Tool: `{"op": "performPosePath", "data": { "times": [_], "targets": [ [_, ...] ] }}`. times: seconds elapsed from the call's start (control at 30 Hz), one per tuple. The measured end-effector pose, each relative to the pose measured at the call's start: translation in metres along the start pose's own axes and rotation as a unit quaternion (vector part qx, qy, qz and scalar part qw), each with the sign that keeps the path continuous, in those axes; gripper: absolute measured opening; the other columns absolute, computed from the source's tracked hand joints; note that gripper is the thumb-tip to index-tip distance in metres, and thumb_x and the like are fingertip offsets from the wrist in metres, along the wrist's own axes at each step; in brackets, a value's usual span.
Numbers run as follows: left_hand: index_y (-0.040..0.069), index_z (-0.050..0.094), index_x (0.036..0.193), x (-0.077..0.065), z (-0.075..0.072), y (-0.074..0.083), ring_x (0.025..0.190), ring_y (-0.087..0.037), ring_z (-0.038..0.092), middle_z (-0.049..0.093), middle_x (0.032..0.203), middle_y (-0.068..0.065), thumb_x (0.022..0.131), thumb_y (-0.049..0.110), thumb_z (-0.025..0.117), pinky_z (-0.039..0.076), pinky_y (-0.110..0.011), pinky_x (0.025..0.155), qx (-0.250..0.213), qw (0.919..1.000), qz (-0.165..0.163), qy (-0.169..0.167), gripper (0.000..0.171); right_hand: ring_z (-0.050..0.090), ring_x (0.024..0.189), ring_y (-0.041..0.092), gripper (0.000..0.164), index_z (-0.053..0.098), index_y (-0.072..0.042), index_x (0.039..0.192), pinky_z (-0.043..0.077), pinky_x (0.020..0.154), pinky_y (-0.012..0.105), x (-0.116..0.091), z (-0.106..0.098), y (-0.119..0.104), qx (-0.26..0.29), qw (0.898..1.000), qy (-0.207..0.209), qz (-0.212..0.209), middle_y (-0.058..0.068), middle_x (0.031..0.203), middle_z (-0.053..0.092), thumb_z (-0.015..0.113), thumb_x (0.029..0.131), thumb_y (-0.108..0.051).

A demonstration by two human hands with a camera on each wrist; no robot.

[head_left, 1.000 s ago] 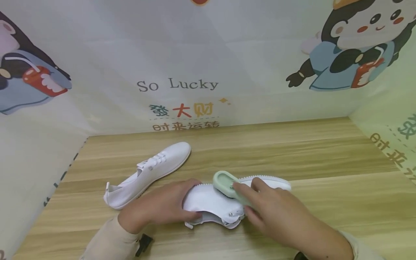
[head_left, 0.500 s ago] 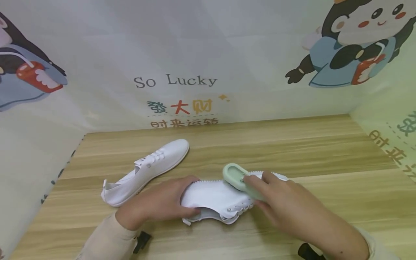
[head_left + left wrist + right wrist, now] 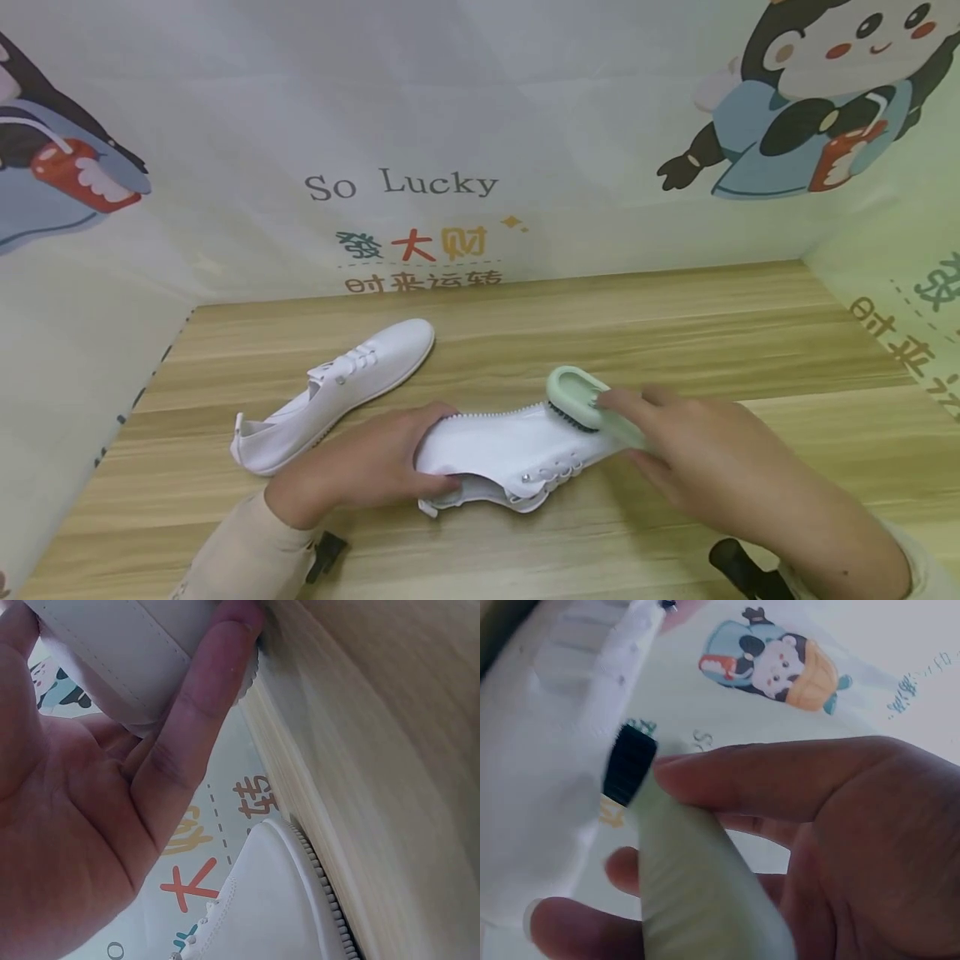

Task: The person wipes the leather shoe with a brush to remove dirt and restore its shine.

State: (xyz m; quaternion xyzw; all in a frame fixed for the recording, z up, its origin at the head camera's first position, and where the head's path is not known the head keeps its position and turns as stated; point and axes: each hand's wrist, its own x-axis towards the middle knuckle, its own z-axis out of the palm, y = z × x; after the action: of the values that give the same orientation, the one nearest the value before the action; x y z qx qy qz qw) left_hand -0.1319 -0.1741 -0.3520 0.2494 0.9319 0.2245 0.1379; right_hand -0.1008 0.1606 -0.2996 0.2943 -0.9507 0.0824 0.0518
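Note:
A white lace-up shoe lies tipped on its side, its opening towards me and toe to the right. My left hand grips its heel end, thumb at the opening; the left wrist view has fingers wrapped around the heel. A pale green shoe brush is in my right hand, which pinches the handle. The brush's dark bristles are right at the upper near the toe. The brush and right hand partly hide the toe.
Another white shoe stands upright behind my left hand, toe pointing to the back right. The wood-grain tabletop is bordered at back and sides by a printed cloth. Black straps are at the wrists.
My right hand has moved the brush rightwards along the shoe, from mid-upper towards the toe. The left hand keeps its hold on the heel, and the shoe has turned slightly.

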Motion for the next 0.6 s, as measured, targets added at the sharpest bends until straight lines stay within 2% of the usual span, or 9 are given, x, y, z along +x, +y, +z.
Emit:
{"op": "performPosePath", "data": {
  "times": [0.17,0.3,0.43,0.6],
  "targets": [
    [0.021,0.055,0.130,0.001,0.000,0.000,0.091,-0.005,0.060,0.066,0.105,0.010,0.081,0.046,0.078,0.051,-0.031,0.085,-0.005,1.0000,0.008,-0.001,0.060,0.070,0.081,0.020,0.056,0.061,-0.027,0.133,0.056,0.061,0.041,-0.002,-0.007,0.006,0.006,1.000,-0.009,0.013,0.008,0.115,0.072,0.083,0.081,-0.024],
    [0.021,0.055,0.130,0.001,0.000,0.000,0.092,-0.005,0.060,0.066,0.105,0.010,0.081,0.047,0.078,0.050,-0.031,0.085,-0.002,1.0000,0.007,0.000,0.060,0.072,0.087,0.023,0.058,0.061,-0.031,0.135,0.057,0.065,0.043,-0.003,-0.007,0.007,0.005,1.000,0.003,0.009,0.007,0.118,0.071,0.083,0.082,-0.024],
    [0.021,0.055,0.130,0.001,0.000,0.000,0.091,-0.005,0.059,0.066,0.104,0.011,0.081,0.046,0.079,0.050,-0.030,0.084,-0.003,1.0000,0.002,0.001,0.060,0.070,0.087,0.017,0.059,0.060,-0.035,0.137,0.056,0.068,0.037,0.001,-0.001,0.002,0.009,0.999,0.019,-0.030,0.001,0.114,0.071,0.081,0.083,-0.023],
    [0.023,0.057,0.127,0.002,0.001,-0.001,0.086,-0.003,0.059,0.064,0.099,0.015,0.079,0.043,0.080,0.050,-0.027,0.080,0.002,1.0000,0.004,0.001,0.057,0.064,0.082,0.009,0.059,0.057,-0.034,0.140,0.052,0.066,0.029,0.008,0.013,-0.008,0.019,0.996,0.019,-0.089,-0.006,0.110,0.068,0.078,0.087,-0.021]
  ]
}}
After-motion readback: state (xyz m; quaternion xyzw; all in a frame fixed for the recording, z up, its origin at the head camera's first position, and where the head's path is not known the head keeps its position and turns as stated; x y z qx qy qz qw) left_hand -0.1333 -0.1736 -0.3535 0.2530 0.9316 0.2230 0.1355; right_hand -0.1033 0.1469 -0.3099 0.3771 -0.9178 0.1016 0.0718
